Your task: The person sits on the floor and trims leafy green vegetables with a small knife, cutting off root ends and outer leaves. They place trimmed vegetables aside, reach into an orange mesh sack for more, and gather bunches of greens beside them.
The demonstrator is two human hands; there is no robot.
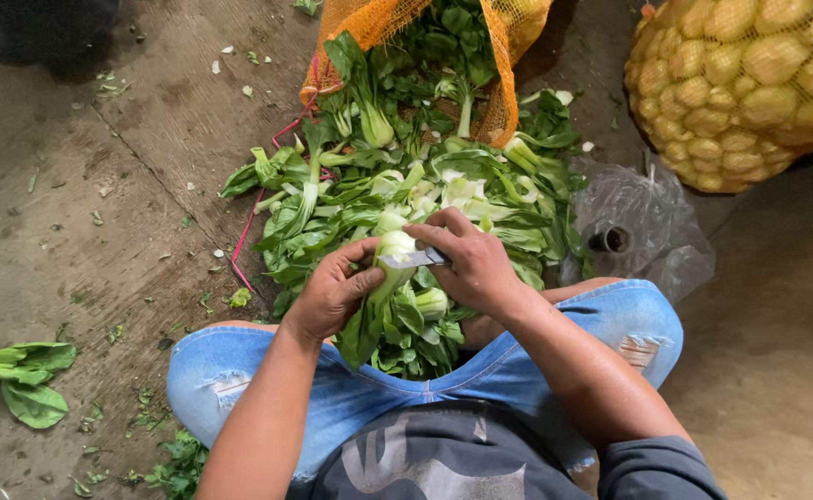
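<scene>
Gripping a bok choy head (390,282) in left hand (331,294), fingers wrapped round the stalk cluster, thumb pressed against the pale stem just below the cut base. Long axis running from white base, up and slightly right near the knuckles of the other hand, down to dark leaves fanning over the lap between the knees. Base end pointing away from the body, toward the heap.

Right hand (469,264) closed round a small knife (418,259), blade lying flat and crosswise, tip pointing left, touching the white base of the same head. Blade roughly square to the stalk's long axis. Both hands meeting at the base end; right hand above and to the right of it, left hand below and to the left.

Leaf end resting on blue jeans (351,398), against other trimmed heads piled in the lap.

Beyond the hands: loose pile of bok choy (397,176) spilling onto the concrete floor (101,185) from an orange mesh sack (508,56). Yellow net bag of potatoes (749,83) at upper right, well apart. Crumpled clear plastic bag (643,227) just beside the right knee. Stray leaves (22,375) at floor's left edge.
</scene>
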